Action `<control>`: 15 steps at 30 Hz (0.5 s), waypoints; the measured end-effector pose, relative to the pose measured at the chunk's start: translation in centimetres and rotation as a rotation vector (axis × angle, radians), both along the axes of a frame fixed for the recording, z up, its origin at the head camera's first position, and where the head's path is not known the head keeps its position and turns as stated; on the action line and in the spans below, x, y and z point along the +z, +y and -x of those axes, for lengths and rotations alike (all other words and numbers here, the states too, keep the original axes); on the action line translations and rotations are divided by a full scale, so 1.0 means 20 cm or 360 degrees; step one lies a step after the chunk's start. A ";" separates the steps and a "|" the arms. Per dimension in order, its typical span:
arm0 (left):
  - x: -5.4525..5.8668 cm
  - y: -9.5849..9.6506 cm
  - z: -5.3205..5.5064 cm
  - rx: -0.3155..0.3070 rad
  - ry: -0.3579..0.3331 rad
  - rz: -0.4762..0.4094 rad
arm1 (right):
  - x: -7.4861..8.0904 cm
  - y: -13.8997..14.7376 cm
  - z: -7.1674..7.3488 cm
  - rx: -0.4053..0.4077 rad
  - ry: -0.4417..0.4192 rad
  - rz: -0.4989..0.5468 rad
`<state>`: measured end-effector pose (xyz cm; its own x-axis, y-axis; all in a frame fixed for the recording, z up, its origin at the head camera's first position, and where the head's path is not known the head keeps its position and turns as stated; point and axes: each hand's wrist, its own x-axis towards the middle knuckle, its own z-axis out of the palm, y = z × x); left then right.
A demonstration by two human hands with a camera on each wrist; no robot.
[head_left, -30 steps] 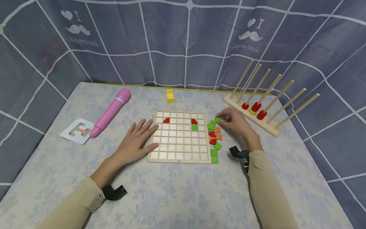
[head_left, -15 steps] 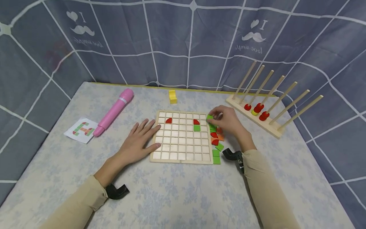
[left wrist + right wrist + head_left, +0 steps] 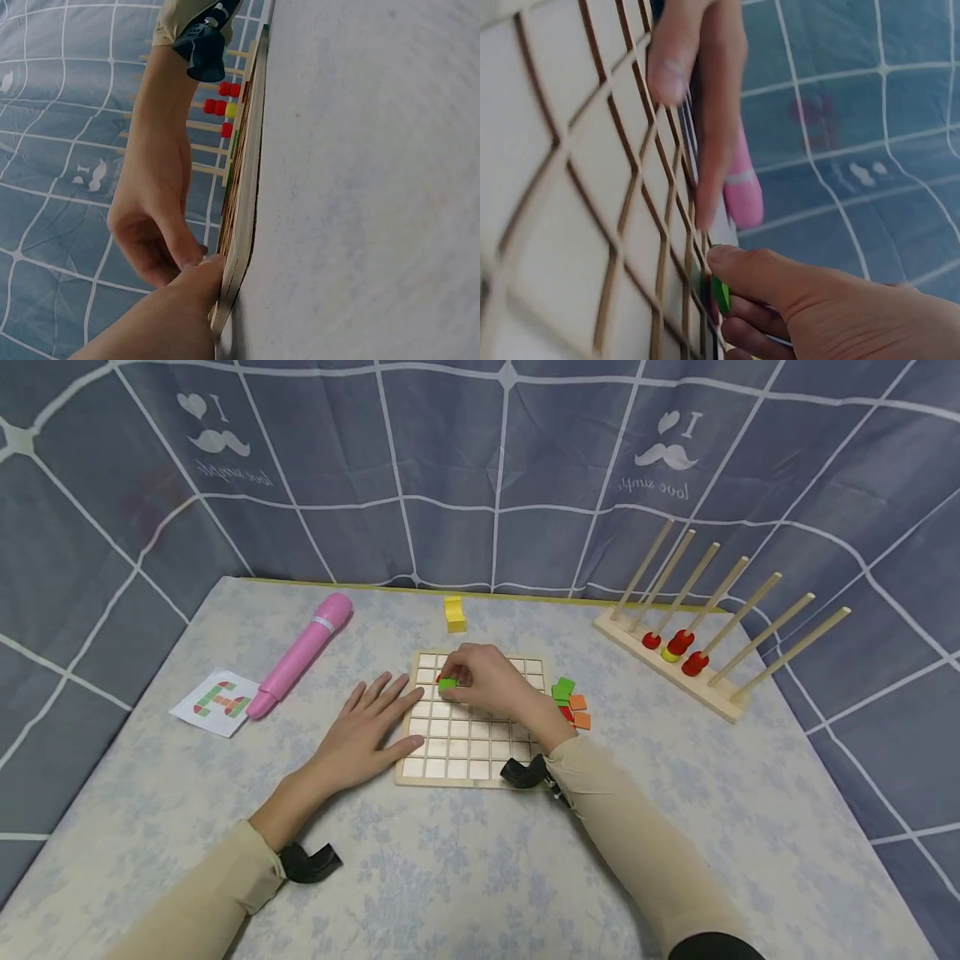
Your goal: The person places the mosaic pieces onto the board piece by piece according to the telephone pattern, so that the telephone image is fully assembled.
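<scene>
A wooden grid board (image 3: pixel 450 768) lies flat in the middle of the table. My right hand (image 3: pixel 491 681) is over its upper left part, pinching a green square tile (image 3: pixel 447 683) between thumb and fingers; the right wrist view shows this green tile (image 3: pixel 720 294) close to the grid. A sliver of a red tile (image 3: pixel 438 677) shows beside it. My left hand (image 3: pixel 367 731) rests with spread fingers on the board's left edge. Loose green tiles (image 3: pixel 562 688), orange tiles (image 3: pixel 581 721) and a red tile (image 3: pixel 566 713) lie off the right edge, partly hidden by my right wrist.
A pink marker-shaped tube (image 3: pixel 300 652) lies at left beside a pattern card (image 3: pixel 216 702). Behind the board stands a yellow block (image 3: pixel 454 614). A wooden peg rack (image 3: pixel 667 664) with several red beads and a yellow one is at the back right.
My right hand took a green tile from the pile at the right and carried it left across the board to its upper left. My left hand stays on the board's edge.
</scene>
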<state>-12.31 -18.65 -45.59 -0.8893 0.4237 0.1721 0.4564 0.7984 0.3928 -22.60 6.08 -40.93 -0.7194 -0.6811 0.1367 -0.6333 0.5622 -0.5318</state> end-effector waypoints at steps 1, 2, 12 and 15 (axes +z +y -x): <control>0.00 0.00 0.00 -0.0002 0.0000 -0.0001 | 0.00 -0.02 0.00 0.0008 0.0015 -0.0024; 0.00 0.00 0.00 -0.0005 -0.0002 -0.0002 | 0.00 -0.04 -0.01 0.0010 0.0022 -0.0045; 0.00 0.00 0.00 -0.0007 -0.0014 0.0015 | -0.05 -0.07 -0.01 0.0110 0.0119 -0.0057; 0.00 -0.01 0.00 -0.0004 -0.0011 0.0014 | -0.06 -0.07 -0.02 0.0141 0.0107 -0.0038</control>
